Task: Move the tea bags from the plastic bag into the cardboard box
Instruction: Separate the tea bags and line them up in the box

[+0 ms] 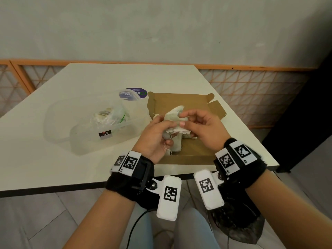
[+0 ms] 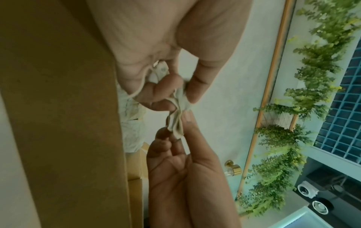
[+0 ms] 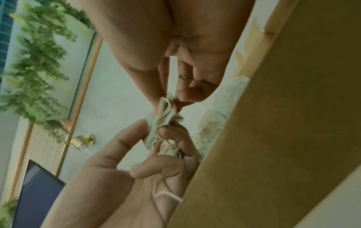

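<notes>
We see a pale grey plaster wall (image 1: 161, 27) above an orange-framed lattice panel (image 1: 251, 97). The white counter (image 1: 107, 78) stands on a grey tiled floor (image 1: 28, 221). Green trailing foliage (image 2: 304, 86) hangs along the wall, lit softly and evenly.

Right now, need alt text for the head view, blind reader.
Both hands, left hand and right hand, pinch a bunch of tea bags over an open cardboard box on a white table. To the left lies a clear plastic bag with more inside.
</notes>
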The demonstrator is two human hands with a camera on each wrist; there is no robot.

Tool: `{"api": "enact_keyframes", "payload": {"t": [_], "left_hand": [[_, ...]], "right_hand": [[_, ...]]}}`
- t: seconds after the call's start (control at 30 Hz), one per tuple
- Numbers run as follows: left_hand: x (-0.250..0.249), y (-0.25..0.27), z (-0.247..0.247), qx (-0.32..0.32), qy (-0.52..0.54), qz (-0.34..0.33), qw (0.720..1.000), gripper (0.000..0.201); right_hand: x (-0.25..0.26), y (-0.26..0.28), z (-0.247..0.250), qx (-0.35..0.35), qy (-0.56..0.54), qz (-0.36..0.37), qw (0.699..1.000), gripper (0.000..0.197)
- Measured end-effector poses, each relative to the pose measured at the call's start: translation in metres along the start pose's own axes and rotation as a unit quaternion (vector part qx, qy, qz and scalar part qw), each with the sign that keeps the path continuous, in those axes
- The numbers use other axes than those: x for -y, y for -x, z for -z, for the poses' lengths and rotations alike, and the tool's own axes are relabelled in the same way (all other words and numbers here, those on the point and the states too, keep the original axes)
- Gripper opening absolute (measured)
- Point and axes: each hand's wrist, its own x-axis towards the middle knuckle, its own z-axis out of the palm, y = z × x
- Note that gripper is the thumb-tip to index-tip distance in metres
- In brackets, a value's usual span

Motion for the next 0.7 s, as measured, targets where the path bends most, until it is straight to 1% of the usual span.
{"api": "enact_keyframes", "payload": {"t": [0.1,0.17,0.2,0.3,0.33,0.37,0.43,0.5,0.57,0.63,0.7], "left_hand": [[-0.004,0.002,0.0,0.027,0.021,0.021,0.999,0.021],[-0.002,0.0,0.0,0.022,0.009,0.02,1.0,0.02],[-0.001,-0.002,0.0,0.014,0.0,0.017,1.0,0.018],[0.002,-0.004,0.0,-0.001,-0.008,0.016,1.0,0.017],[0.002,-0.004,0.0,-0.001,-0.009,0.015,1.0,0.017],[0.002,-0.003,0.0,0.0,-0.008,0.015,1.0,0.02],[0.0,0.0,-0.001,0.001,0.012,0.013,1.0,0.025],[-0.001,0.002,-0.001,-0.01,0.052,0.008,0.999,0.022],[-0.002,0.003,0.0,-0.03,0.083,0.002,0.996,0.014],[0.0,0.003,0.0,-0.036,0.095,-0.008,0.995,0.004],[0.0,0.003,0.0,-0.046,0.094,-0.022,0.994,0.011]], "right_hand": [[-0.004,0.001,0.002,-0.014,-0.039,-0.025,0.999,0.015],[-0.007,0.003,0.002,-0.022,-0.056,-0.04,0.997,0.014],[-0.008,0.004,0.0,-0.023,-0.054,-0.044,0.997,0.017],[-0.007,0.008,-0.002,0.007,-0.042,-0.056,0.998,0.038],[-0.006,0.008,-0.003,0.023,-0.053,-0.064,0.996,0.037],[-0.004,0.009,-0.004,0.035,-0.067,-0.07,0.995,0.032],[-0.005,0.009,-0.005,0.013,-0.088,-0.077,0.993,0.021],[-0.008,0.008,-0.003,-0.032,-0.116,-0.093,0.988,0.014],[-0.01,0.008,0.001,-0.057,-0.195,-0.112,0.973,0.013],[-0.009,0.009,0.005,-0.063,-0.26,-0.107,0.957,0.015],[-0.009,0.01,0.008,-0.058,-0.296,-0.093,0.949,0.02]]}}
